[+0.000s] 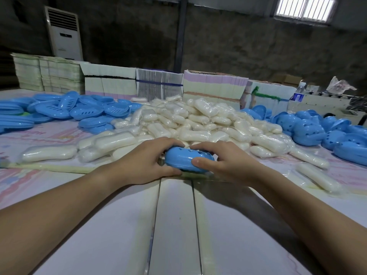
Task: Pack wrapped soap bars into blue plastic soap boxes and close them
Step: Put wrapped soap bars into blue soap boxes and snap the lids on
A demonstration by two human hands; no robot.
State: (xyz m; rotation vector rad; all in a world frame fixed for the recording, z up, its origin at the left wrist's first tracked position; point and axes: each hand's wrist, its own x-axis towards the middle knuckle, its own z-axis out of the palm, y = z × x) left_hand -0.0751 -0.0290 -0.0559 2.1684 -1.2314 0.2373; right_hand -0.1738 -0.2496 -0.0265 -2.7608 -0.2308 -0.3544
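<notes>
Most of the work is left, we judge: a big heap of wrapped soap bars (pixel 198 120) covers the middle of the table (pixel 174 225). Loose blue box halves (pixel 65 110) lie at the left, and more blue shells (pixel 317 130) at the right; we cannot tell if any are packed. Just in front of the heap we hold 1 blue soap box (pixel 185 158), its lid down, our left hand (pixel 147 161) and right hand (pixel 222 161) clamped round its ends, pressing it closed.

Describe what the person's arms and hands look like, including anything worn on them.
Both forearms are bare right to the frame's bottom edge, with no sleeves in view. The left hand and right hand wear no gloves, rings, watch or bracelet. Fingernails look short and unpainted.
</notes>
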